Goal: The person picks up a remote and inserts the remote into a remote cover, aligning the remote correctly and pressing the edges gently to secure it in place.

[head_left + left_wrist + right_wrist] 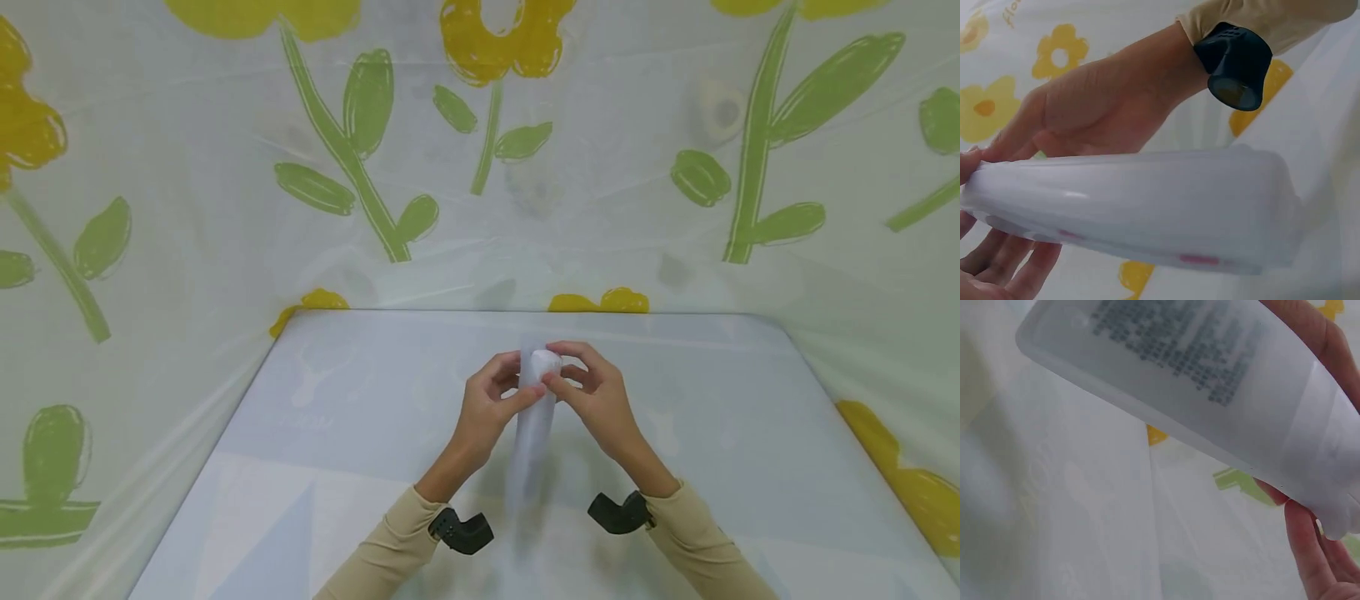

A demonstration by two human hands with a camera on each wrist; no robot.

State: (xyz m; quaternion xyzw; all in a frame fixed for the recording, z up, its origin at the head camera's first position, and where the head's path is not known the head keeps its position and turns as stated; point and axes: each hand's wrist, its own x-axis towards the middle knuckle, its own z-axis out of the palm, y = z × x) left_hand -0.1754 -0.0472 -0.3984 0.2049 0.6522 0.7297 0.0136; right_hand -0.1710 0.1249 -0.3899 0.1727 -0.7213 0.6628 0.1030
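A white plastic bottle point(532, 450) is held between both hands above the table, its rounded white top point(546, 362) tilted away from the body. My left hand point(487, 404) grips it at the upper end from the left, thumb in front and fingers behind. From the right, my right hand point(600, 396) pinches the white top between thumb and fingers. Small red marks point(1200, 259) show along the bottle's lower side in the left wrist view. Rows of blurred dark print point(1179, 350) cover one broad face in the right wrist view.
A pale table point(360, 400) with a faint pattern lies beneath the hands, its far edge straight and corners rounded. White cloth point(600, 200) printed with yellow flowers and green leaves hangs behind and at both sides. Each wrist carries a black camera point(461, 532).
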